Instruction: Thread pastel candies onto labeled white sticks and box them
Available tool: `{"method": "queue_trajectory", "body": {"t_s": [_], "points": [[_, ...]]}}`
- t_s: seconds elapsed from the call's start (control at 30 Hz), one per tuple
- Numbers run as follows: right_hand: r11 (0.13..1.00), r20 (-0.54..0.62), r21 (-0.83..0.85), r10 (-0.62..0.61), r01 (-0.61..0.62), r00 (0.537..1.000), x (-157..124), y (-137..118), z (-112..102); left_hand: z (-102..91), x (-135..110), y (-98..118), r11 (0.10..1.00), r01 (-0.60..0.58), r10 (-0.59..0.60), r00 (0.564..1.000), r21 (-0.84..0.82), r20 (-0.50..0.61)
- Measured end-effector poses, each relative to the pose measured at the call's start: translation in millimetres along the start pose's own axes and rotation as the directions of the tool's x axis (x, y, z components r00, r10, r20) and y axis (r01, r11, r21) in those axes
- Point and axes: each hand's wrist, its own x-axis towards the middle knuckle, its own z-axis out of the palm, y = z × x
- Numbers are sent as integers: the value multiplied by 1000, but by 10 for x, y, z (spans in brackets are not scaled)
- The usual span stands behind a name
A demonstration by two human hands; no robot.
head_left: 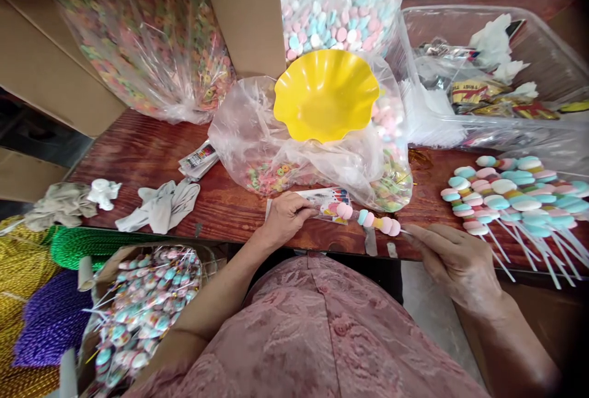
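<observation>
A candy skewer (368, 219) of pink, blue and yellow pieces on a white stick stretches between my hands above the table's front edge. My right hand (455, 263) is closed on the bare stick end. At the other end, the fingers of my left hand (288, 217) are pinched together at the skewer's tip; their exact hold is partly hidden. Beneath the left hand and the skewer lies a printed plastic wrapper (338, 195). Just behind it, an opened clear bag (243, 122) contains small ring candies (271, 174), and a yellow wavy-edged bowl (326, 94) rests on top.
Finished-looking candy skewers (510, 192) lie piled at right, sticks toward me. A clear bin (488, 119) stands behind them. Large candy bags (151, 42) and cardboard (243, 11) line the back. Cloth gloves (161, 205) lie left, above a box of wrapped skewers (147, 306) and bead strings (50, 318).
</observation>
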Motion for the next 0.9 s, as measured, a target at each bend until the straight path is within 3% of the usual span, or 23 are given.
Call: {"method": "queue_trajectory", "body": {"t_s": [0.17,0.43,0.63,0.9], "points": [[959,59,-240,-143,153,988,45,-88,-114,25,-16,-36,992,-109,107,994,66,26],[956,144,-227,-156,186,977,67,-208,-80,47,-26,-32,948,-287,283,958,133,53],[949,87,-302,-70,93,994,81,-164,-103,49,-22,-42,945,-320,318,947,66,33],[949,89,-278,-125,145,988,126,-287,39,77,-16,-74,942,-337,336,941,7,34]]}}
